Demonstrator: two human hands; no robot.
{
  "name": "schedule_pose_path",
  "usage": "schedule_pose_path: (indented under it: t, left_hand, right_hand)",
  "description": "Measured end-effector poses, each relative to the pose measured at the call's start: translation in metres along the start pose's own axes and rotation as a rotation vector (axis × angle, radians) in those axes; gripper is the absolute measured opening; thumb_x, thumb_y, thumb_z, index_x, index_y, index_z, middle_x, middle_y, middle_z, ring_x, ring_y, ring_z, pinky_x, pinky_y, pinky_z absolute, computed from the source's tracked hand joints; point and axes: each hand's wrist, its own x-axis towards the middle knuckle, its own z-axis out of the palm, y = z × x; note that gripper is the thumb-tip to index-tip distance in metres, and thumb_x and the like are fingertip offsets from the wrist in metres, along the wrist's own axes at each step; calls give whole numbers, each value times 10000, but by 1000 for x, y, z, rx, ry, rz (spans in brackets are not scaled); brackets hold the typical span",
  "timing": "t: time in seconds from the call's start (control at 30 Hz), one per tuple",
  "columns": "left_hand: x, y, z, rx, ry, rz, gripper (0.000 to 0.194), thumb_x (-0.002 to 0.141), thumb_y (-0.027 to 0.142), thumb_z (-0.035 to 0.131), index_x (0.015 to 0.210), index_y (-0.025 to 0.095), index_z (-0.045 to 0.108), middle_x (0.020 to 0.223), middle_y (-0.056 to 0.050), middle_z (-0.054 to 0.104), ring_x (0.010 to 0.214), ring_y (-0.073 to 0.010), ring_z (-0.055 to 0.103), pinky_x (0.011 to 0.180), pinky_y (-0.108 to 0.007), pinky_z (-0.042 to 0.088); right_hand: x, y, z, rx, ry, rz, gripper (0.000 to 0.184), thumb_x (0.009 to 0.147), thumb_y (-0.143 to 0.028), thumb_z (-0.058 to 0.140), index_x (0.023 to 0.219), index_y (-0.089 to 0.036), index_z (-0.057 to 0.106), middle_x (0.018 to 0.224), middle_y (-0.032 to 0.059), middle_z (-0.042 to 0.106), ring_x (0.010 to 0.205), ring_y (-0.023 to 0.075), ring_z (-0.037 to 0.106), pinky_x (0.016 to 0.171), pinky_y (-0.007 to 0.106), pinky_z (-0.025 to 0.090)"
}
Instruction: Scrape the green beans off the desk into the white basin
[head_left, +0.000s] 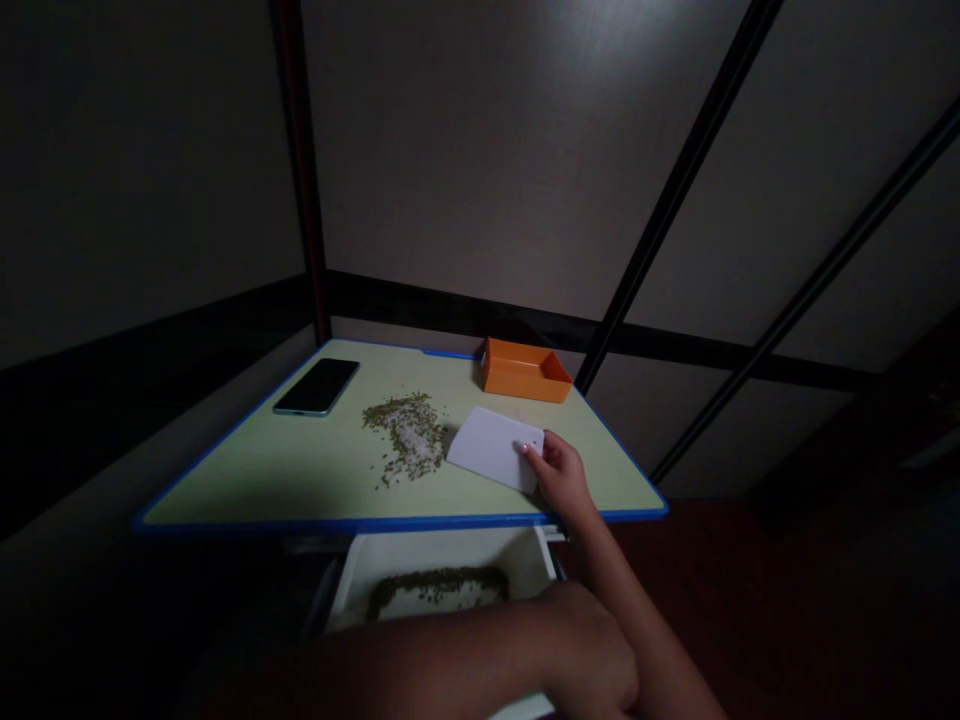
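Note:
My right hand (559, 472) grips the right edge of a flat white scraper (491, 445), thumb on top and the other fingers mostly underneath. The scraper lies tilted over the table, its left edge just beside a loose scatter of small green grains mixed with white ones (411, 435). Across the bottom of the view comes my left arm, bent, with what looks like my left hand (592, 645) curled down by the right forearm. Its fingers are hidden.
The pale green table (247, 490) has a blue rim. A dark-screened phone (317, 387) lies at its left, and an orange open box (525, 373) stands at the back right. Below the front edge, a white drawer (450, 545) is pulled out, with green grains inside. Panelled walls rise behind.

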Motion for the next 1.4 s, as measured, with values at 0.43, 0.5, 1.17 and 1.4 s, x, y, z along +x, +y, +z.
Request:
schedule_pose_path:
  t: [0.43,0.5,1.17,1.4]
  left_hand:
    - [3,-3,6,-37,78,17,419,806,570,461,670,219,647,698,15,669,576,-151,536,461,-289,336]
    - [3,-3,6,-44,69,20,427,801,583,462,659,220,637,690,14,661,578,-154,533,456,-291,337]
    - [5,-3,4,-20,26,0,398,799,568,476,713,223,656,700,13,670,585,-158,542,462,-297,343]
    - [8,-5,6,-44,51,2,381,764,570,521,665,225,646,675,25,662,546,-149,533,462,-292,340]
  right_hand:
    - [2,2,1,-38,-21,-1,258,758,-423,660,729,-175,592,664,-4,570,628,142,498,545,240,371]
    - [2,1,2,-42,-21,-5,257,756,-425,659,727,-179,591,667,1,577,633,147,504,552,244,377]
    - [4,2,5,-49,-30,3,264,762,-431,649,794,-171,607,713,29,635,661,163,544,577,258,406]
    - [6,0,7,-48,-26,5,266,748,-426,656,810,-168,647,765,55,694,671,178,578,595,274,441]
